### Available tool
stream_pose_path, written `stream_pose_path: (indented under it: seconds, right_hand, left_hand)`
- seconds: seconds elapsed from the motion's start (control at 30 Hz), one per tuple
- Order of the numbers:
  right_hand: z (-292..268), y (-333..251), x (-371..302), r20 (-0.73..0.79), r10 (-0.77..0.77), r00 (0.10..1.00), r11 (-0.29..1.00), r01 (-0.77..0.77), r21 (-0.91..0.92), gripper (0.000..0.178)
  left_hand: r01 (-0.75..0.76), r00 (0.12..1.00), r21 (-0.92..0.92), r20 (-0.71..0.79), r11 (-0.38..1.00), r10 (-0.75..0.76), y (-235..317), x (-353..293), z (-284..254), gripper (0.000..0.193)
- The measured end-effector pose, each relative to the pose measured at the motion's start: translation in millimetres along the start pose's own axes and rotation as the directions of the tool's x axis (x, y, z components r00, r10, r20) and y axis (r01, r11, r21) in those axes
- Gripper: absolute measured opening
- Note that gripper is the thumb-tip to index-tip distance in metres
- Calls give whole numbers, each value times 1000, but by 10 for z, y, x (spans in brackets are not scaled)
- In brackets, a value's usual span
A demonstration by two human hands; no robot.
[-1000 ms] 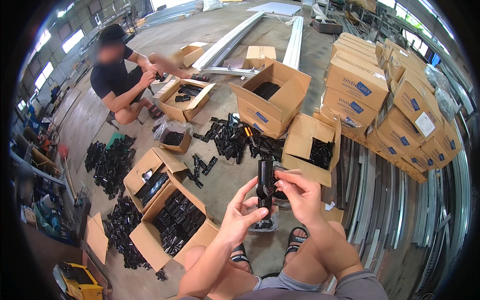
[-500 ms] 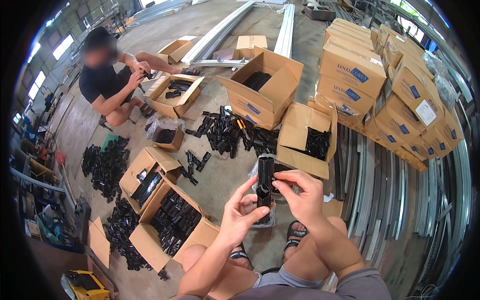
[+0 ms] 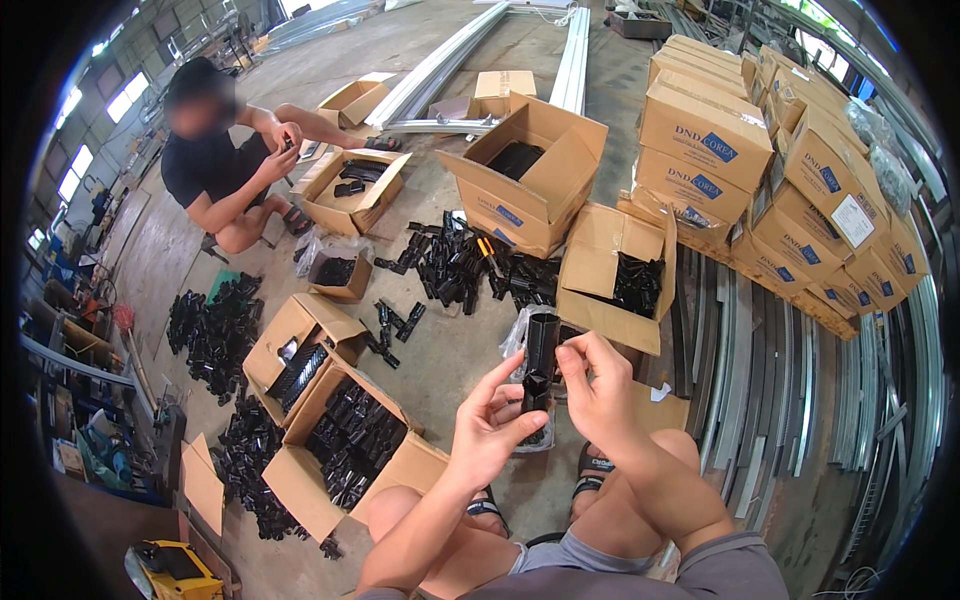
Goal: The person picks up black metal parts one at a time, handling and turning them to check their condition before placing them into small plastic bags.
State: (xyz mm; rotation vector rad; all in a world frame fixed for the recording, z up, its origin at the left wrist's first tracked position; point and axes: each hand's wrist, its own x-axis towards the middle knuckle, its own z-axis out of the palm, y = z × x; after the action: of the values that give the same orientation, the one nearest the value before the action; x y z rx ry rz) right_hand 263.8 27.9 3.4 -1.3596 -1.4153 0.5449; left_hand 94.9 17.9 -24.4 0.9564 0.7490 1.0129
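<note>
Head view: the left hand (image 3: 494, 415) has its grip clamped on a black tube (image 3: 541, 352) above the floor (image 3: 440, 388). The right hand (image 3: 598, 390) is just beside the tube's upper end; whether its grip holds anything cannot be told. Black parts (image 3: 250, 460) lie along the left edge of an open box (image 3: 300, 490).

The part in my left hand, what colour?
The part is glossy black, clearest in head view.

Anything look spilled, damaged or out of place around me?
Loose black parts are heaped on the floor outside the open boxes, which looks untidy, though perhaps deliberate. An orange item stands out among them. The black piece in the left hand shows no obvious damage.
</note>
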Motion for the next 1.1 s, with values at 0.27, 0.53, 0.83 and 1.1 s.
stream_pose_path:
  seconds: [0.27,0.53,0.83,1.1]
  right_hand:
    - [-57,-132,29,168,-81,982,997,82,2,11]
    - [-23,-213,25,142,-39,989,999,38,8,11]
    - [-2,34,30,168,-247,954,954,270,-130,9]
    - [17,12,39,122,-154,981,979,168,-113,13]
  left_hand:
    - [23,1000,-41,7,999,-22,107,-25,-42,77]
    - [27,1000,-28,-1,999,-27,106,-64,-83,77]
    - [25,1000,-59,5,998,-25,98,-65,-60,76]
    - [33,999,-38,19,999,-32,98,-46,-48,77]
